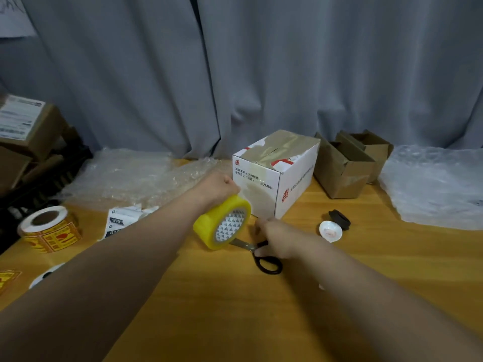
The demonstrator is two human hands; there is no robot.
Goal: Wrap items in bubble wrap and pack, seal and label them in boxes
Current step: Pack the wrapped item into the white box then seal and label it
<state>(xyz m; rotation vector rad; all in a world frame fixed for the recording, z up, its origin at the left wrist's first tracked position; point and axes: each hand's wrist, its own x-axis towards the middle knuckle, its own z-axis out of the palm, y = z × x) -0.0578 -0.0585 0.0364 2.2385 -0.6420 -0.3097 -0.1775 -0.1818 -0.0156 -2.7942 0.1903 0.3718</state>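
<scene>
Gripping the one yellow tape roll [222,222], the left hand [217,188] holds it against the single white box [295,184] mid-table. Just nearer, the right hand [277,237] curls round one pair of scissors [243,243]. Two open brown boxes [339,176] stand far right.

The left grip [217,188] curls over a yellow tape roll [222,222], which is lifted just in front of the white box [274,176]. To the right of the roll, the right grip [277,237] sits low over the scissors [244,244] on the bench [235,309]. I cannot tell whether it clasps them. Bubble wrap [130,176] lies to the left of the left grip.
</scene>
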